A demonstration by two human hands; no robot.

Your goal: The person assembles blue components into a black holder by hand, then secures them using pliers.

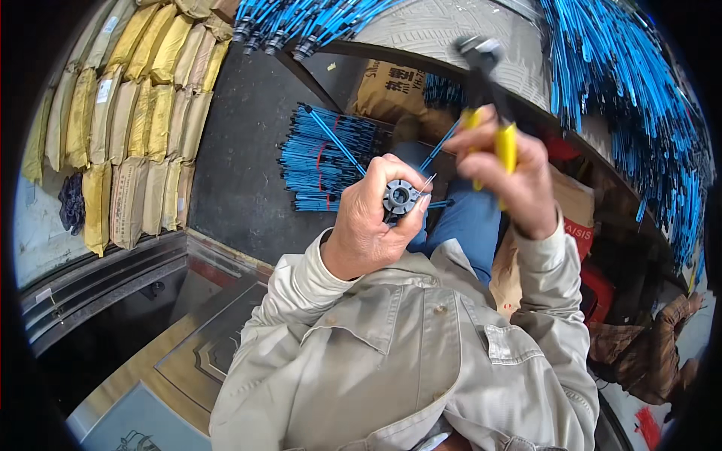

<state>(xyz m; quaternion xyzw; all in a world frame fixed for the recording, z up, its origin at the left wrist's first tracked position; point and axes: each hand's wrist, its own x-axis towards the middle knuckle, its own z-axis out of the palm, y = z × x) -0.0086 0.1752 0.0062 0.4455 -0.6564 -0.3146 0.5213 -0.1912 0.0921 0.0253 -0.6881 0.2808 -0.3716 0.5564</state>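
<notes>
One grey slotted hub (401, 196) sits in the left hand (368, 225), pinched between thumb and curled fingers; one pair of yellow-handled pliers (491, 98), up and to the hub's right, is wrapped by the bent fingers of the right hand (530, 188). Two blue rods (335, 139) slant away above the hub, one to each side, and a thin silvery wire (429, 182) shows at its right edge. One red-tied bundle (304, 161) of similar rods lies beyond it to the left; those in the heap (594, 68) far to its upper right are too many to count. The left hand hides whether the slanting rods join the hub, motion blurs the pliers, and the view's rim crops the heap. Past the hub stretch a dark floor (241, 113) and a pale worktable (444, 28), with paper-wrapped packages (158, 116) tiered far to its left
</notes>
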